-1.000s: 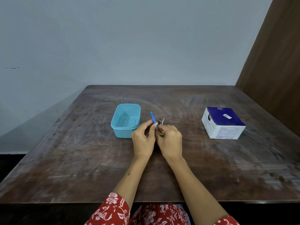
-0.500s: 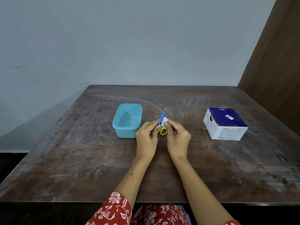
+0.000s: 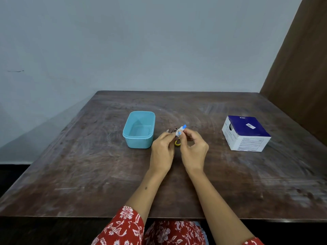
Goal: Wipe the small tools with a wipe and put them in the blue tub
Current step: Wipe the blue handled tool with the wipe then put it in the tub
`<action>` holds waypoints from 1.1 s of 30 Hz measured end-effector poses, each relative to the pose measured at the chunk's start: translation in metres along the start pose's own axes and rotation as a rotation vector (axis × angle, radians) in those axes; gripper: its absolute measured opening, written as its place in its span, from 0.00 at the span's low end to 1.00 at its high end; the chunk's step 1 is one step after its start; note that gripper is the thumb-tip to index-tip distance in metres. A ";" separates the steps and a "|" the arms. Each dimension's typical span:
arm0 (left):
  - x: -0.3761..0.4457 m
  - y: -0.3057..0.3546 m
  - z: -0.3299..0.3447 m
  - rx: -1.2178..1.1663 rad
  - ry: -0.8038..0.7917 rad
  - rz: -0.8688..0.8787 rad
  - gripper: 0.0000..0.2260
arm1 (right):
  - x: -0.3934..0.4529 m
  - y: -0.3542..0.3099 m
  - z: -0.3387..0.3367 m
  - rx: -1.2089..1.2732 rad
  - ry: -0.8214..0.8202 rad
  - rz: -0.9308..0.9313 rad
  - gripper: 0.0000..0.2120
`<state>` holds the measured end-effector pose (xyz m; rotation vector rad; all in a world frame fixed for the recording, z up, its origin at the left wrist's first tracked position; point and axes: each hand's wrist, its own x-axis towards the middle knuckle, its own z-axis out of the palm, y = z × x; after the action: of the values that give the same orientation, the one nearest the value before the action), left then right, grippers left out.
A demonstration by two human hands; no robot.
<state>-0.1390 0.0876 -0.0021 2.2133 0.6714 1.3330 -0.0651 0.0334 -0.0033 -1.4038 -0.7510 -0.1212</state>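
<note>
Hands meet above the middle of a worn wooden table (image 3: 230, 183). The left hand (image 3: 161, 152) pinches a cluster of small tools (image 3: 172, 130), among them a yellow loop (image 3: 177, 143) low between the two hands. The right hand (image 3: 193, 152) pinches a white wipe (image 3: 179, 132) wrapped round a blue tool (image 3: 184, 126) (only its tip shows past the wipe). Just left of the grip sits the blue tub (image 3: 139, 140), open-topped. Well to the right of the grip stands a blue-and-white box (image 3: 246, 133). Red floral sleeves (image 3: 123, 225) show at the near edge.
</note>
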 end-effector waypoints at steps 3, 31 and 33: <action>0.000 0.001 -0.002 0.020 0.002 -0.017 0.11 | 0.000 -0.002 0.001 -0.014 -0.040 -0.006 0.03; -0.004 0.007 -0.001 0.162 -0.072 -0.013 0.16 | 0.000 -0.004 -0.002 0.011 0.139 0.027 0.05; -0.005 0.006 -0.001 0.166 -0.068 -0.019 0.16 | 0.000 -0.004 -0.002 0.004 0.142 0.026 0.05</action>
<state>-0.1405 0.0800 -0.0012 2.3645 0.8014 1.2258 -0.0660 0.0306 -0.0003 -1.3854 -0.6148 -0.1972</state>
